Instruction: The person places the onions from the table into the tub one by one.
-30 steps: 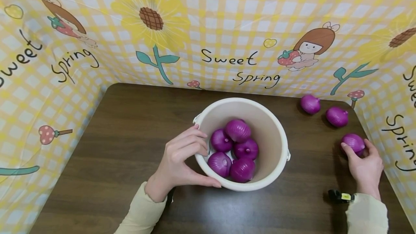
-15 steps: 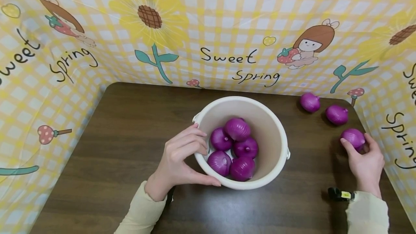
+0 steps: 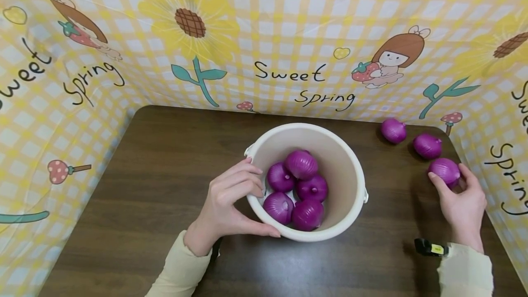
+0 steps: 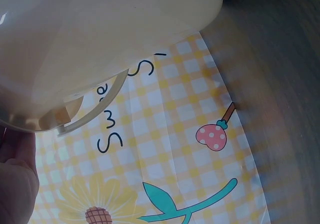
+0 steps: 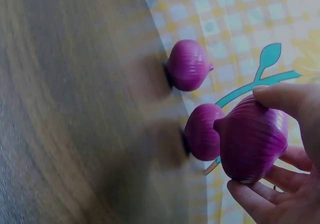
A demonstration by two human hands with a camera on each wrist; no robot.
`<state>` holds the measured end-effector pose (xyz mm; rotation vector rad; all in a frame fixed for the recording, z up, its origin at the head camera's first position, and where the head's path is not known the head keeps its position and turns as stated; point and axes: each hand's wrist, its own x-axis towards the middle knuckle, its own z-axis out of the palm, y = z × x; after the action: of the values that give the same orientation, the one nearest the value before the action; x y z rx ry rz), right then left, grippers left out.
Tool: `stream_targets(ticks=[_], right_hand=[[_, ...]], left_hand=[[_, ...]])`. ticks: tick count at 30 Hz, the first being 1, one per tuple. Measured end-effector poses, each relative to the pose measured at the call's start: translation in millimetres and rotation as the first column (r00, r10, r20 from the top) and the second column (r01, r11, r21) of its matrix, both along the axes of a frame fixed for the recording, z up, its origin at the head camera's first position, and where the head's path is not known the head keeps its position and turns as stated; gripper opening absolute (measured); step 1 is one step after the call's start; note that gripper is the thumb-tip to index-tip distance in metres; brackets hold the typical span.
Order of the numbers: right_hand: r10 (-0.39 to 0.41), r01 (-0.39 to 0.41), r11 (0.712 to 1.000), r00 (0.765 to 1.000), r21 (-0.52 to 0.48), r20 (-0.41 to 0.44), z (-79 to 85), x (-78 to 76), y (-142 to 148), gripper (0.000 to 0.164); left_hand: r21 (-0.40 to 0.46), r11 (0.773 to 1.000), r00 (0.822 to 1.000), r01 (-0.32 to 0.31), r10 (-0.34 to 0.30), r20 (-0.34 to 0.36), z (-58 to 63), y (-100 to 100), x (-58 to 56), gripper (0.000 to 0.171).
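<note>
A white bucket [image 3: 356, 159] stands mid-table with several purple onions [image 3: 302, 165] in it. My left hand [image 3: 231, 200] grips its left rim, thumb along the front outside and fingers over the edge. In the left wrist view the bucket's outer wall [image 4: 110, 29] and its handle [image 4: 100, 109] fill the top left. At the right my right hand [image 3: 464, 203] holds one purple onion [image 3: 444, 171] between thumb and fingers. The right wrist view shows that held onion [image 5: 252, 139] close up, its pointed tip facing left, overlapping an onion [image 5: 202, 131] behind it.
Two more onions lie at the table's back right corner, one [image 3: 393, 130] farther back and one [image 3: 427, 145] nearer the held onion. Yellow checked cloth [image 3: 280, 26] walls the brown table [image 3: 165, 150] at the back and both sides. A black strap device [image 3: 431, 247] sits at my right wrist.
My right hand has moved slightly back and left with the onion, up from its earlier spot. The left hand, the bucket and the other onions keep their places.
</note>
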<state>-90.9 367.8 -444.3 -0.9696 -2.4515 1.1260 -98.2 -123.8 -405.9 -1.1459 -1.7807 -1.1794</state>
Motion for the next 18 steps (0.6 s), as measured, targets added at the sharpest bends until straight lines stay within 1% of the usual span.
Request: stream_targets(ticks=[7, 12, 18], right_hand=[[0.015, -0.015, 1.0, 1.0, -0.012, -0.015, 9.6, 1.1, -10.1, 0.08], [0.029, -0.031, 0.999, 0.997, -0.023, -0.068, 16.5, -0.3, -17.9, 0.077], [0.073, -0.074, 0.997, 0.991, -0.003, -0.117, 21.5, -2.6, -27.3, 0.076]], left_hand=[[0.003, 1.0, 1.0, 0.008, -0.008, -0.007, 0.5, 0.3, -0.7, 0.063], [0.003, 1.0, 1.0, 0.008, -0.008, -0.008, 0.2, 0.4, -0.7, 0.063], [0.006, 1.0, 1.0, 0.01, -0.01, -0.009, -0.2, 0.2, -0.5, 0.062]])
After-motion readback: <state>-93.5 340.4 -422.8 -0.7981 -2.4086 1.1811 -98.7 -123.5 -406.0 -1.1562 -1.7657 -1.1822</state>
